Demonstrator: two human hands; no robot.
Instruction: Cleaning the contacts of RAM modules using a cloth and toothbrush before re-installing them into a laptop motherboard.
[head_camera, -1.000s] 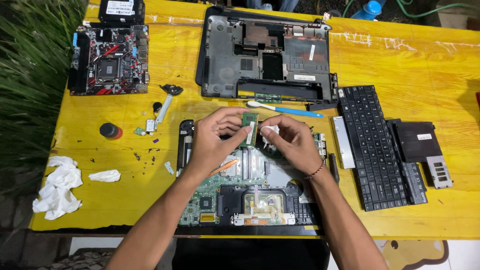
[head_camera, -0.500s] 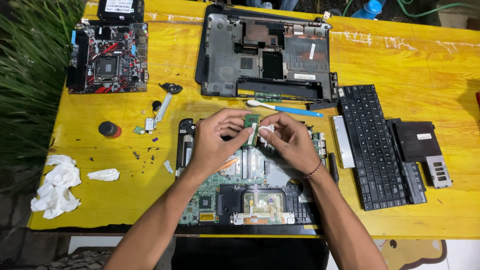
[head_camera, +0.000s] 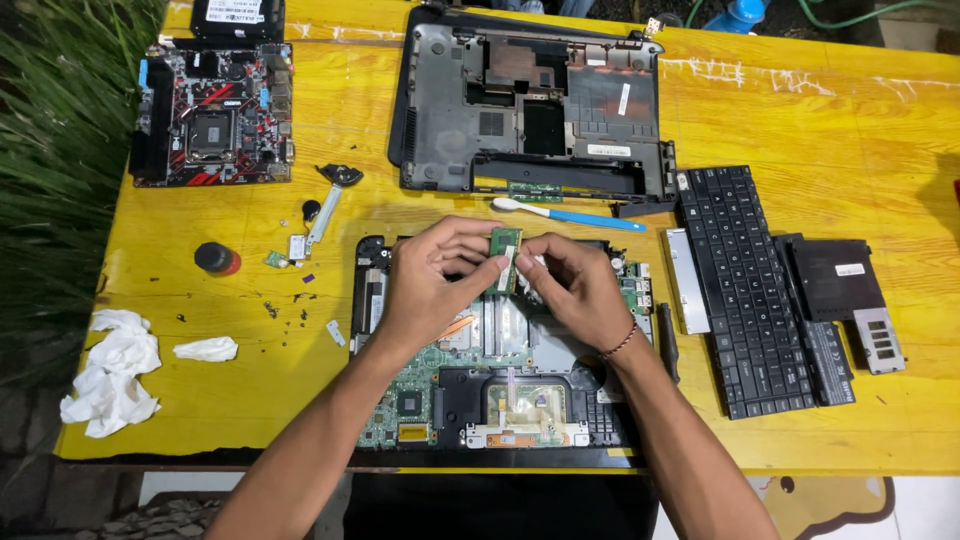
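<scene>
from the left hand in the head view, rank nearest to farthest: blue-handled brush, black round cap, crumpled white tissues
1. Blue-handled brush, just above and right of the left hand.
2. Black round cap, off to the left on the yellow table.
3. Crumpled white tissues, at the far left edge.

A yellow wooden table (head_camera: 840, 120) stands beside green grass (head_camera: 60, 150), with pale tiled floor (head_camera: 870, 505) below

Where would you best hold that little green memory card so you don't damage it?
By its two short ends, fingers coming in from the sides. The memory card is thin and flat, its faces covered in chips, so edges are probably safest. The left hand pinches it that way; the right hand touches it.
</scene>
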